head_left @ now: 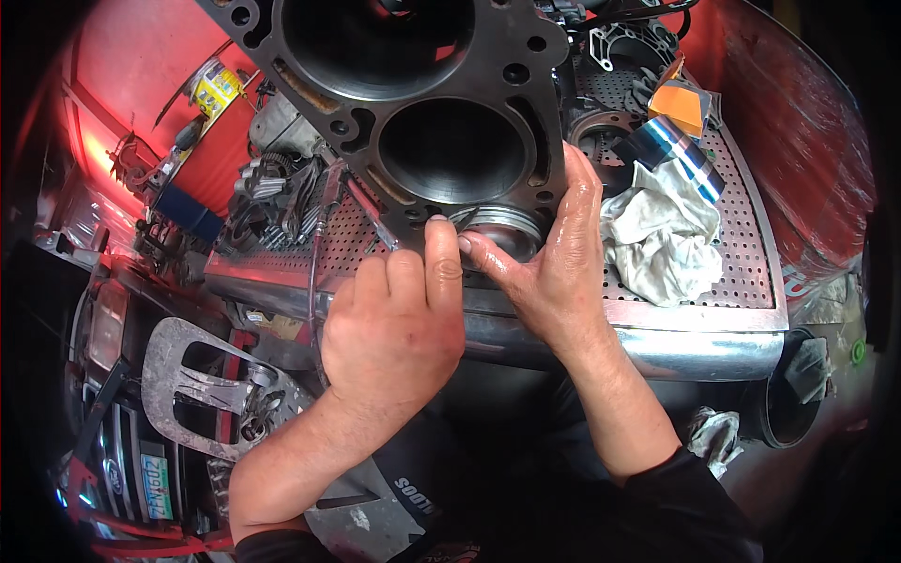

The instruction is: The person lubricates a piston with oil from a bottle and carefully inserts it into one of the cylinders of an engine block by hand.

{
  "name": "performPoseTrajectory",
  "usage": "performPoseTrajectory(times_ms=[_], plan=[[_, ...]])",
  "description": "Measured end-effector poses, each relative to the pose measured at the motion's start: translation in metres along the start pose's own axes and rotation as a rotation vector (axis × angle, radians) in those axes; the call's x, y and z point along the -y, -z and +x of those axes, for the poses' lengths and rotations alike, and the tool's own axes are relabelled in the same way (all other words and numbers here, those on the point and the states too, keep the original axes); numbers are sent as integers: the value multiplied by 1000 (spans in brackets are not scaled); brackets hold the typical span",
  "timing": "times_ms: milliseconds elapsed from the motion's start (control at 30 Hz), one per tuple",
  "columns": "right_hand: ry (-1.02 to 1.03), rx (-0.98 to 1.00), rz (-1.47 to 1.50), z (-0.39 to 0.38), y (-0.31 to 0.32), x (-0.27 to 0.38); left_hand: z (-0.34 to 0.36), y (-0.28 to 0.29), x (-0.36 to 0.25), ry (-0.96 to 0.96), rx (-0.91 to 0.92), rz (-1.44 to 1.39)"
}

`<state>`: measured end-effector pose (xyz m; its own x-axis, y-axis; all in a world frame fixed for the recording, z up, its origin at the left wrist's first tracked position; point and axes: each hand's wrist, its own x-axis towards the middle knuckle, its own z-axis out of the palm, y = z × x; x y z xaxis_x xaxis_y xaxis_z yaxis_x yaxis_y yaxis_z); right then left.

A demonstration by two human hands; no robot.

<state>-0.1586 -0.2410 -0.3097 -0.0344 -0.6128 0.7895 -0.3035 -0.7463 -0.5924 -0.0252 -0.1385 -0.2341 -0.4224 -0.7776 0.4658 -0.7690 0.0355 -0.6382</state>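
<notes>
Fingertips of both hands meet on a piston seated in the engine block's nearest bore.

Left hand point(394, 328) pinches with index and middle fingers extended onto the ringed piston point(502, 228), thumb tucked; right hand point(554, 253), oily and open-palmed, cups the piston's right side with its thumb pressing the crown edge. The piston sits just beyond the fingertips, in the dark engine block point(422, 113) resting on a perforated metal tray point(741, 253). A crumpled white rag point(662, 239) lies just right of the right hand.
</notes>
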Motion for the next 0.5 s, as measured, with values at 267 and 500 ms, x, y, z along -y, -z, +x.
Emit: performPoseTrajectory(times_ms=[267, 500], plan=[[-38, -19, 53, -3, -1, 6, 16, 30, 10, -45, 164, 89], [-48, -59, 43, 3, 6, -7, 11, 16, 19, -5, -23, -218]])
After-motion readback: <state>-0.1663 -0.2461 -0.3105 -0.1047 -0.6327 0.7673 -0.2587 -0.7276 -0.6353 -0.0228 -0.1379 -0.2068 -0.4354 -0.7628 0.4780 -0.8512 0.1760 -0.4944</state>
